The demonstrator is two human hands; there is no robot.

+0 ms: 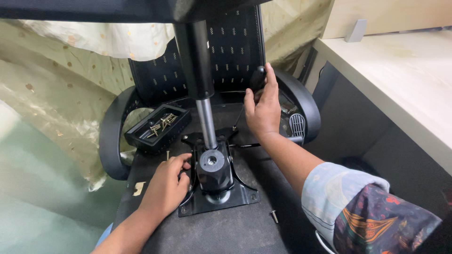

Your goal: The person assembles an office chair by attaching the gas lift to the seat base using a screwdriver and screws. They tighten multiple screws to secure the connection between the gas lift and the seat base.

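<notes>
An office chair lies upturned, its seat underside [235, 230] facing me. A black metal tilt mechanism plate [216, 188] sits on it, with a silver and black gas cylinder [200, 80] rising from it. My left hand [167, 186] rests on the plate's left edge, fingers curled against it. My right hand [263, 108] is closed around the black handle of a screwdriver [256, 80], whose thin shaft slants down to the plate's far right corner. A loose screw [274, 216] lies on the seat near the plate's front right.
A black tray [157, 129] holding several brass-coloured screws sits left of the cylinder. The chair's black armrests [110, 141] curve on both sides, with the mesh backrest [230, 51] beyond. A pale desk top [400, 75] runs along the right. Patterned cloth [56, 94] hangs at left.
</notes>
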